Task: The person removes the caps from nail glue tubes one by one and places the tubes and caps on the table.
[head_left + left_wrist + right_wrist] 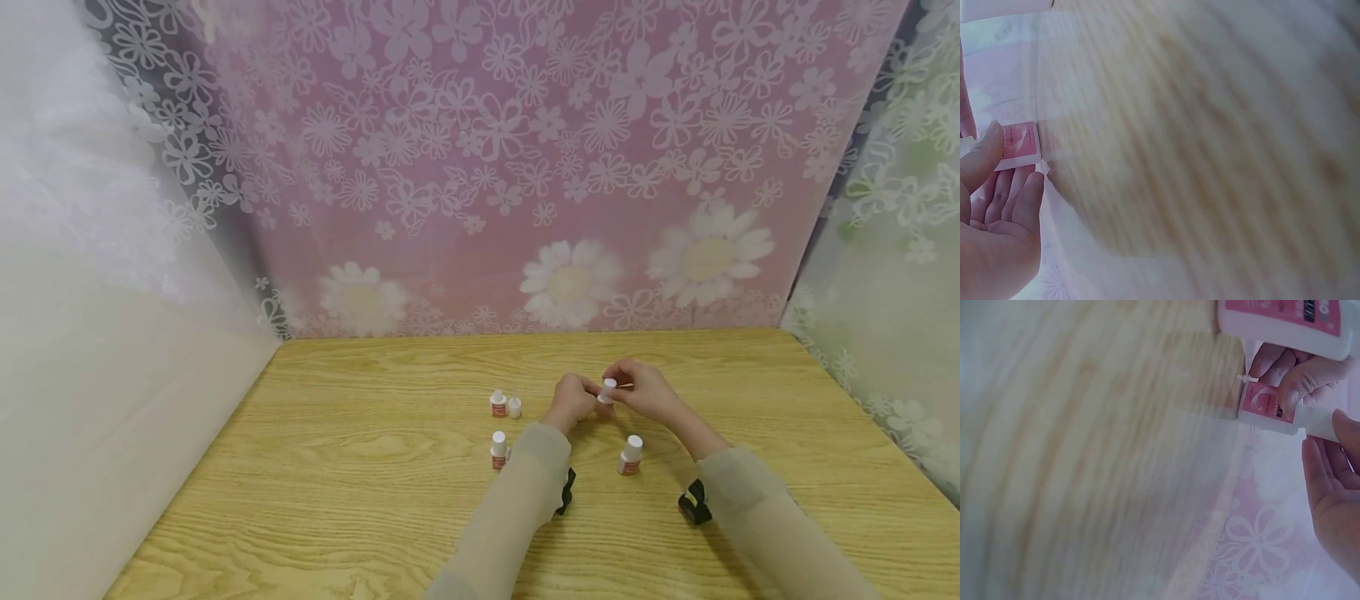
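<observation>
Wood-grain desk (337,517), two capped bottles (631,463) nearest. Just beyond, btwn both hands: held bottle (1262,403), L hand (572,398) fingers gripping body, R hand (647,392) fingers pinching white cap (610,384). Wrist cams show pink label clearly, head cam barely. Only head view has uncapped bottle (498,406) w/ loose cap (514,408) beside. Far: pink floral backdrop (450,108).

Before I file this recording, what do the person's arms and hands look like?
Both sleeves are long and plain beige. The left hand and right hand wear no gloves. A small black gadget shows beside each sleeve.
</observation>
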### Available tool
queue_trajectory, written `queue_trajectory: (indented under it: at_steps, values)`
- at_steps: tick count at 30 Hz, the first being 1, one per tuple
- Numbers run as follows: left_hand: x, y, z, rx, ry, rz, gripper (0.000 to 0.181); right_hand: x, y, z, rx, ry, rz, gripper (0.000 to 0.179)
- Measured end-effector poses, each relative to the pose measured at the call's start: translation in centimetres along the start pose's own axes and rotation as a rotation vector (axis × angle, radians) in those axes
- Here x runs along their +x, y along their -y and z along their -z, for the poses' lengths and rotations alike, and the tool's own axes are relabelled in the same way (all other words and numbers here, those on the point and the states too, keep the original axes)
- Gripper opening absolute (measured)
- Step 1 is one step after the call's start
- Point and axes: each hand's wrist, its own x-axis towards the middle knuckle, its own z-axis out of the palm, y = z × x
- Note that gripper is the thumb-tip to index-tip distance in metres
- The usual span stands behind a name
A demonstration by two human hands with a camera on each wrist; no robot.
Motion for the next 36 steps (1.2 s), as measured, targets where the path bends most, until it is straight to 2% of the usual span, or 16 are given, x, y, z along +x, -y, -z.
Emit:
queue_trajectory:
  at_steps: [5, 18, 26, 36]
  values:
    - [-0.11, -0.13, 0.08, -0.008, -0.001, 0.011, 0.013, -0.04, -0.10, 0.01, 0.027, 0.014, 0.008, 0.017]
    - [0.07, 0.08, -0.01, 0.018, -0.008, -0.022, 0.014, 0.08, -0.64, -0.12, 0.068, 0.027, 0.013, 0.022]
    - [0.10, 0.19, -0.04, 0.006, -0.011, -0.030, 0.011, 0.03, -0.28, -0.04, 0.034, 0.011, -0.050, 0.031]
    - [-0.11, -0.02, 0.07, 0.028, -0.019, -0.045, 0.012, -0.07, -0.23, 0.08, -0.002, -0.022, -0.103, 0.030]
